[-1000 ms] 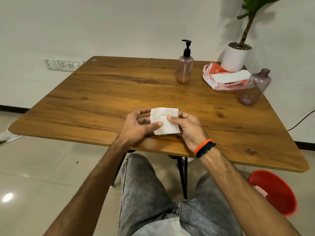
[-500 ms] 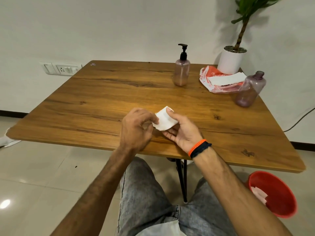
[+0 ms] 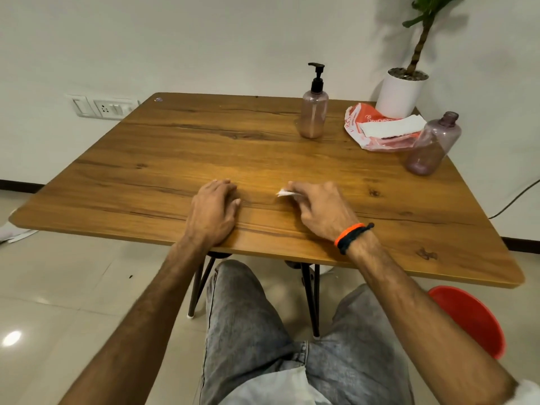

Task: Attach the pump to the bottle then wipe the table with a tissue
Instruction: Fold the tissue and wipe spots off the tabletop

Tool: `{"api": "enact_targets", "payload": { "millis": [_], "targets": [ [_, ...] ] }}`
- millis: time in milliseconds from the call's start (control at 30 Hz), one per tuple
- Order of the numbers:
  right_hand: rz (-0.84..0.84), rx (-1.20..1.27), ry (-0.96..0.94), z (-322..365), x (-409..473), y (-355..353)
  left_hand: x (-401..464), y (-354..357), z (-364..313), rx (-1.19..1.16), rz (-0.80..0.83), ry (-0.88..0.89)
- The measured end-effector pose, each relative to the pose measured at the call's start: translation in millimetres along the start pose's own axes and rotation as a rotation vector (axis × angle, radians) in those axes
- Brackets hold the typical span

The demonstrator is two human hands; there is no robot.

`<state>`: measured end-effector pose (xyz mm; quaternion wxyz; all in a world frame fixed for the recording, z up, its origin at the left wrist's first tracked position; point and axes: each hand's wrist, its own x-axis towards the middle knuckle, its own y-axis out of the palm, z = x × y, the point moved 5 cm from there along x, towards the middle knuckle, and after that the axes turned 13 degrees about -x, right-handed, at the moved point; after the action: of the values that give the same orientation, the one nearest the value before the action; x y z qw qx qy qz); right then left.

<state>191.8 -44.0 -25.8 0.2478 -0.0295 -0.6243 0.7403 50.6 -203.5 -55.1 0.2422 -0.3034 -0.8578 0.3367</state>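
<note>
A pink bottle [image 3: 314, 115] with a black pump on top stands upright at the back of the wooden table [image 3: 175, 159]. My right hand [image 3: 320, 210] presses a folded white tissue [image 3: 285, 193] flat onto the tabletop; only a small white corner shows past the fingers. My left hand [image 3: 214, 209] rests palm down on the table to the left of it, holding nothing, fingers loosely together.
A second pink bottle [image 3: 432, 144] without a pump leans at the right back. Beside it lies an orange tissue pack [image 3: 377, 127] with a white sheet on top. A white plant pot [image 3: 400, 93] stands at the back corner. A red bin [image 3: 470, 320] sits on the floor.
Both hands held the tissue above the table edge and folded it. Now the left hand has let go and lies flat, and the right hand has brought the tissue down onto the table.
</note>
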Motion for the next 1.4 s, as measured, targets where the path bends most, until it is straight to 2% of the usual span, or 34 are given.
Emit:
{"api": "enact_targets", "payload": {
  "millis": [67, 133, 300, 467, 567, 633, 733, 800, 867, 967, 1033, 1133, 1233, 1333, 1400],
  "targets": [
    [0.198, -0.085, -0.102, 4, 2, 18, 0, 5, 8, 0.044, 0.032, -0.006],
    [0.275, -0.183, -0.173, 8, 6, 27, 0, 8, 12, 0.055, 0.027, 0.006],
    [0.293, -0.138, -0.194, 6, -3, 23, -1, 9, 14, 0.05, 0.015, 0.028],
    [0.28, -0.078, -0.204, 9, -57, 16, 0, 10, 16, 0.053, 0.013, 0.037],
    [0.295, -0.093, -0.189, 33, -80, 21, 1, 10, 17, 0.06, 0.005, 0.035],
    [0.27, -0.065, -0.263, 62, -87, 25, 1, 10, 17, 0.056, 0.007, 0.038],
    [0.251, 0.179, -0.316, 88, -87, 21, 1, 6, 18, 0.04, 0.02, 0.049],
    [0.271, 0.474, -0.213, 77, -81, 10, 1, 2, 20, 0.036, 0.035, 0.066],
    [0.184, 0.613, -0.068, 50, -68, -4, -1, 0, 20, 0.025, 0.037, 0.079],
    [-0.047, 0.445, 0.086, -1, -37, -20, -2, -1, 18, 0.016, 0.033, 0.075],
    [-0.094, 0.223, 0.147, -27, -16, -22, -2, -1, 17, 0.017, 0.034, 0.072],
    [0.043, 0.006, 0.167, -47, 6, -4, -2, -2, 17, 0.009, 0.04, 0.071],
    [0.119, -0.118, 0.081, -40, 8, 10, -1, -1, 17, 0.007, 0.04, 0.071],
    [0.091, -0.055, -0.045, -4, -10, 13, -1, 0, 18, 0.011, 0.034, 0.07],
    [0.17, 0.015, -0.192, 37, -34, 21, 0, 0, 19, 0.01, 0.032, 0.071]
  ]
}}
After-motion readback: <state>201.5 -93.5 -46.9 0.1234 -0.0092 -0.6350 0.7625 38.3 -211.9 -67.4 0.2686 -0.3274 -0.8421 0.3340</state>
